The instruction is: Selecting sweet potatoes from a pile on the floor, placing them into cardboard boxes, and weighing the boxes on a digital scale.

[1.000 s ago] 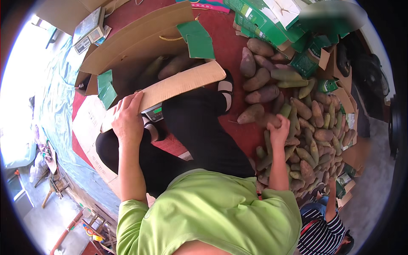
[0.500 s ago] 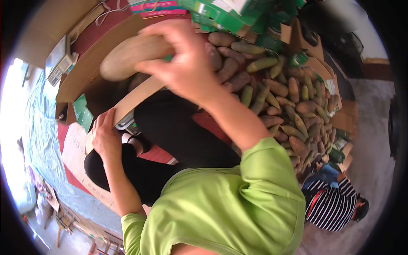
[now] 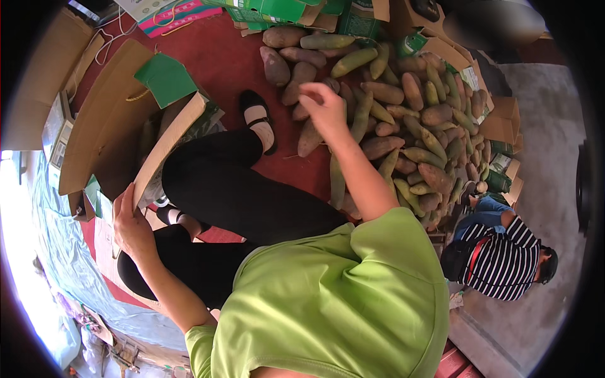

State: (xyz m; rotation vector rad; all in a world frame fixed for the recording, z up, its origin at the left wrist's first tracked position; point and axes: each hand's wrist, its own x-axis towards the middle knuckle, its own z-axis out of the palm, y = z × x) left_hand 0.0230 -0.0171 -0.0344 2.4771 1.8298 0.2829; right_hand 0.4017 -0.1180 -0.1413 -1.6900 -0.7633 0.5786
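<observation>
My left hand [image 3: 133, 228] grips the edge of the open cardboard box [image 3: 169, 143], thumb and fingers wrapped over its raw rim. The box stands at my left with a green flap [image 3: 165, 79] folded up; its inside is mostly in shadow. My right hand [image 3: 326, 112] hovers over the left side of a heap of long vegetables [image 3: 386, 93], gourd-like, some green and some reddish brown. Its fingers are bent and apart, with nothing visible between them. Just below that hand lies a brownish one [image 3: 309, 140]; whether I touch any is unclear.
Green cartons [image 3: 277, 9] and a pink box [image 3: 173, 17] stand along the far side. Flattened cardboard [image 3: 482, 79] borders the heap on the right. A person in a striped shirt [image 3: 504, 268] is at the lower right. My black-shoed foot [image 3: 259, 120] rests on the red floor covering.
My right hand held a long brown vegetable above the box; now it is away to the right over the heap without it. My left hand stays on the box edge.
</observation>
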